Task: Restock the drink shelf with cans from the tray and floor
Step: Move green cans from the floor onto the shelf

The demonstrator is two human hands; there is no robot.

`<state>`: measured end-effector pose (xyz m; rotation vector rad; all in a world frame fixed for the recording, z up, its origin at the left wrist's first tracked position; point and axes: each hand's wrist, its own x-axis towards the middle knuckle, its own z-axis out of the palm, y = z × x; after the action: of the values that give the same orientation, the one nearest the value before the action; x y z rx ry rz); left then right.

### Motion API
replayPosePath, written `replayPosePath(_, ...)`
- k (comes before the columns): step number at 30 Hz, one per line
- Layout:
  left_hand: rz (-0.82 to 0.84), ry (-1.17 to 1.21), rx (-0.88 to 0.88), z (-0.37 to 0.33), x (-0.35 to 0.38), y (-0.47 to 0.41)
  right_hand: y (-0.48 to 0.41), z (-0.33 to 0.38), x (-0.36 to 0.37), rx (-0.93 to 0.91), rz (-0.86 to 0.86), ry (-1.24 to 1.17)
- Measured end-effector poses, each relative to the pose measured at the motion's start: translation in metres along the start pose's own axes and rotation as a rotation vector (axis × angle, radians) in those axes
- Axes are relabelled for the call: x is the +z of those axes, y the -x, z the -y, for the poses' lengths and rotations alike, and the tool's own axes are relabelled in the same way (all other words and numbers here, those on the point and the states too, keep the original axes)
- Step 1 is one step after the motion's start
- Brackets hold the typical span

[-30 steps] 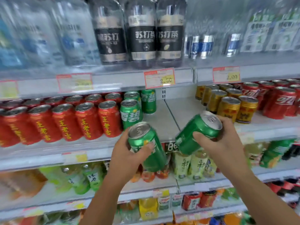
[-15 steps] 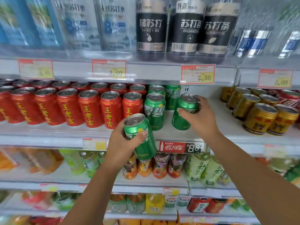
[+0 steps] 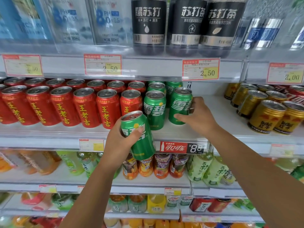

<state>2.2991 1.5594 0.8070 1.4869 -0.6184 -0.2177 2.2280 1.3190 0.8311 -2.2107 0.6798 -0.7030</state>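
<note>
Drink shelf [image 3: 213,112] mid-frame: red herbal-tea cans [image 3: 85,107] fill the left, gold cans [image 3: 266,116] sit right, with bare board between. Right hand [image 3: 199,117] at centre, fingers curled round a green Sprite can [image 3: 180,104] standing upright on the shelf, just beside a shelved green can [image 3: 154,109] (touching? can't tell). Left hand [image 3: 120,143] lower centre, thumb and fingers clamped on a second Sprite can [image 3: 139,137], which is tilted in front of the shelf edge.

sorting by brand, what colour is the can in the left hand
Green with white lettering: the can in the left hand, best in the head view.
</note>
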Motion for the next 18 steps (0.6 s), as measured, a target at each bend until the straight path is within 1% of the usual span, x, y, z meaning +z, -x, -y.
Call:
replayPosePath(14, 0.052, -0.020, 0.009, 0.003, 0.000, 0.002, -0.025, 0.001, 0.021, 0.010, 0.004, -0.090)
replayPosePath(18, 0.052, -0.037, 0.004, 0.001, 0.001, 0.004, -0.023, 0.000, 0.017, 0.054, 0.048, -0.075)
